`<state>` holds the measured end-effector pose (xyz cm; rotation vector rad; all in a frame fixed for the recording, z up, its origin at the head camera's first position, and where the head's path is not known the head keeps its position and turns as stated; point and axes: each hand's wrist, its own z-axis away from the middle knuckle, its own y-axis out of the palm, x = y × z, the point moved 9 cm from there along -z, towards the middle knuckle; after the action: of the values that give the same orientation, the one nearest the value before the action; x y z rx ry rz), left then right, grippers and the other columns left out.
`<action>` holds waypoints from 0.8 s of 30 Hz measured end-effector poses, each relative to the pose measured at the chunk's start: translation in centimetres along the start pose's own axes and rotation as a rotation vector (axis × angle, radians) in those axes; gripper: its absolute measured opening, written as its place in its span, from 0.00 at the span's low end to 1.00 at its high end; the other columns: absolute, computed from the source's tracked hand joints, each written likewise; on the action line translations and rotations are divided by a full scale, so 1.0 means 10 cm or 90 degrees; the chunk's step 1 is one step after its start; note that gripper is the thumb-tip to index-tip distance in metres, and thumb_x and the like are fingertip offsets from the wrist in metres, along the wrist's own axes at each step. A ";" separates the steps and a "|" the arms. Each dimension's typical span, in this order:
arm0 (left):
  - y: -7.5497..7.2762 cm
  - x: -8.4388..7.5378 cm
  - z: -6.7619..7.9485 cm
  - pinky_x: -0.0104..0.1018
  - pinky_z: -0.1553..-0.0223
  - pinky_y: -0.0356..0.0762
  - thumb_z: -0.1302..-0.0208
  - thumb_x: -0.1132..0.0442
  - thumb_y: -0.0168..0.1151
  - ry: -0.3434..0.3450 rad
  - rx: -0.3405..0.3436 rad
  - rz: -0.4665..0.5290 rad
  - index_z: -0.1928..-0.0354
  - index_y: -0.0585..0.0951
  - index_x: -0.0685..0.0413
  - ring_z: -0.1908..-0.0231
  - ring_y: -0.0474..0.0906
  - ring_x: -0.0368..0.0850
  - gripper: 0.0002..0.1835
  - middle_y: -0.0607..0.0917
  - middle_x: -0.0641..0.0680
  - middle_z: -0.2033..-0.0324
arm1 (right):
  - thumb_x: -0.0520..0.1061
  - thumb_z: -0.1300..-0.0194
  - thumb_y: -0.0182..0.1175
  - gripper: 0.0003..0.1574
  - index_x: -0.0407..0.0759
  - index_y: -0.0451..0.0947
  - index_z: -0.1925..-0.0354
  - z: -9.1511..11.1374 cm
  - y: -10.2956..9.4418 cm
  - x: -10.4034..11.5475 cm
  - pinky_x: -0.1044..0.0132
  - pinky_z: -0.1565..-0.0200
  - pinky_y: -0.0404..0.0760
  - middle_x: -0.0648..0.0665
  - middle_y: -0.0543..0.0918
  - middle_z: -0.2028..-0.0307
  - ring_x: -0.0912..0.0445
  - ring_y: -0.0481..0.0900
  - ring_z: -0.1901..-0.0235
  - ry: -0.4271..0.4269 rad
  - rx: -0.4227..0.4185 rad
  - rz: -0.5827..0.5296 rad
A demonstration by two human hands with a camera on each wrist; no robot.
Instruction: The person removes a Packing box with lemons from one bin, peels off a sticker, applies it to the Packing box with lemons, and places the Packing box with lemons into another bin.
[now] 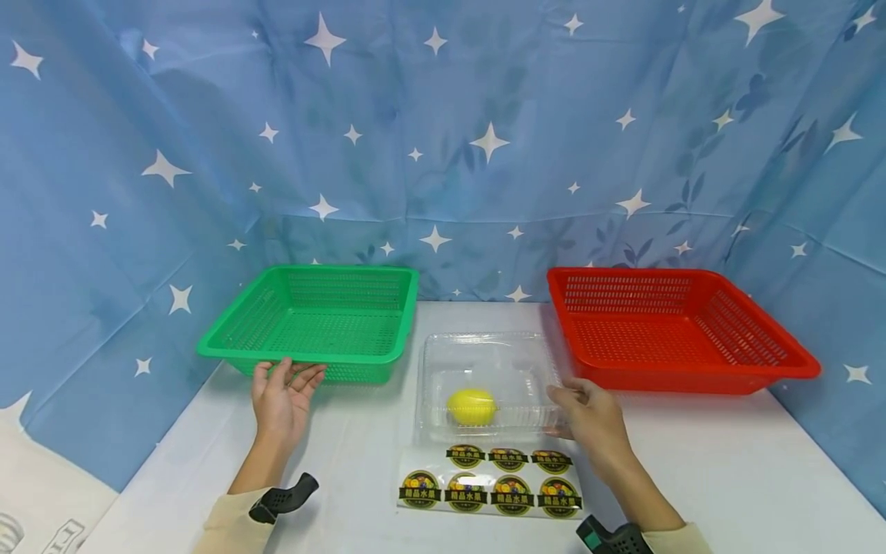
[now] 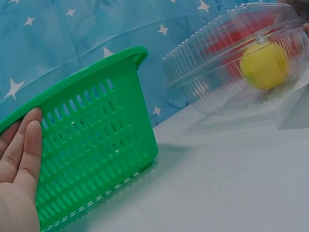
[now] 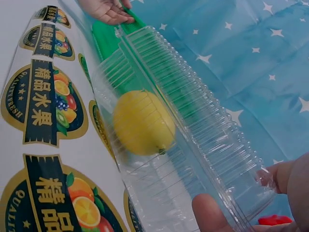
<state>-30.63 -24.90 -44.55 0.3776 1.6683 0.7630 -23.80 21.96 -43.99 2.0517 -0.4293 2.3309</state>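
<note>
The left hand [image 1: 282, 404] rests at the near rim of the green basket [image 1: 360, 359], its fingers extended against the outer wall beneath that rim. The right hand [image 1: 597, 422] pinches the right end of the clear container [image 1: 443, 365], between thumb and fingers; the lid appears closed, although transparent plastic makes this difficult to confirm. The yellow lemon [image 1: 472, 408] lies inside, toward the container's near side, with the label sheet [image 1: 512, 494] in front on the worktop [image 1: 360, 469] and the red basket [image 1: 664, 378] at right.
</note>
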 end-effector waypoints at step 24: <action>0.12 0.23 0.16 0.35 0.62 0.85 0.22 0.71 0.42 -0.092 0.038 -0.130 0.54 0.64 0.60 0.67 0.87 0.48 0.02 0.87 0.55 0.68 | 0.57 0.28 0.58 0.33 0.35 0.69 0.39 0.03 -0.12 0.10 0.62 0.76 0.83 0.41 0.77 0.74 0.50 0.82 0.82 -0.102 -0.118 0.226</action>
<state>-29.83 -22.15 -45.62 0.2914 1.5687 0.5231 -23.44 22.83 -42.72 2.2298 -1.0498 2.1918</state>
